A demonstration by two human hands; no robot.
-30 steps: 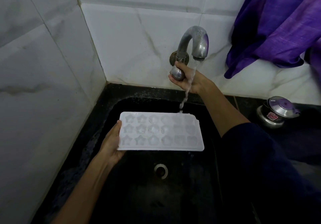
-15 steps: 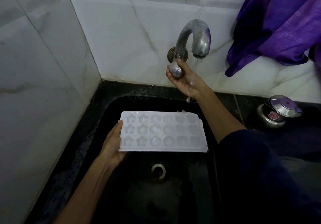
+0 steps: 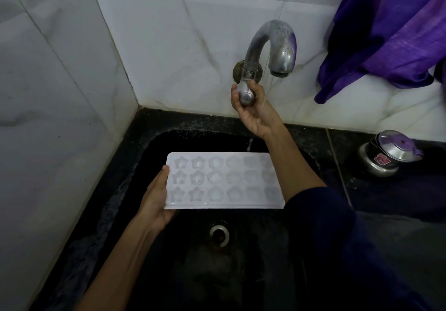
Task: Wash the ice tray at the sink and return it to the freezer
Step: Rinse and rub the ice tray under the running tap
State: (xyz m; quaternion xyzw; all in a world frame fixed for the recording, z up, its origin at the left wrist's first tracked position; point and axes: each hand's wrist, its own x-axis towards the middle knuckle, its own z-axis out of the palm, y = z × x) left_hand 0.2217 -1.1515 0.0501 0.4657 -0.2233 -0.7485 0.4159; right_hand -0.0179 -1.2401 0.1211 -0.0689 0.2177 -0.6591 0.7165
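Note:
A white ice tray (image 3: 224,181) with star and flower moulds is held level over the black sink (image 3: 154,142). My left hand (image 3: 156,197) grips its left end, thumb on the rim. My right hand (image 3: 253,108) reaches up and curls around the round knob (image 3: 245,93) of the curved metal tap (image 3: 272,45) on the back wall. Only a thin trickle and a few drops fall from the spout toward the tray's far edge.
The sink drain (image 3: 219,234) lies below the tray. A steel pot with a lid (image 3: 386,156) stands on the black counter at right. Purple cloth (image 3: 386,28) hangs at upper right. White marble tile walls (image 3: 60,93) close the left and back.
The full stream from the tap has thinned to a trickle while my right hand stayed on the knob. The tray has stayed roughly where it was under the spout.

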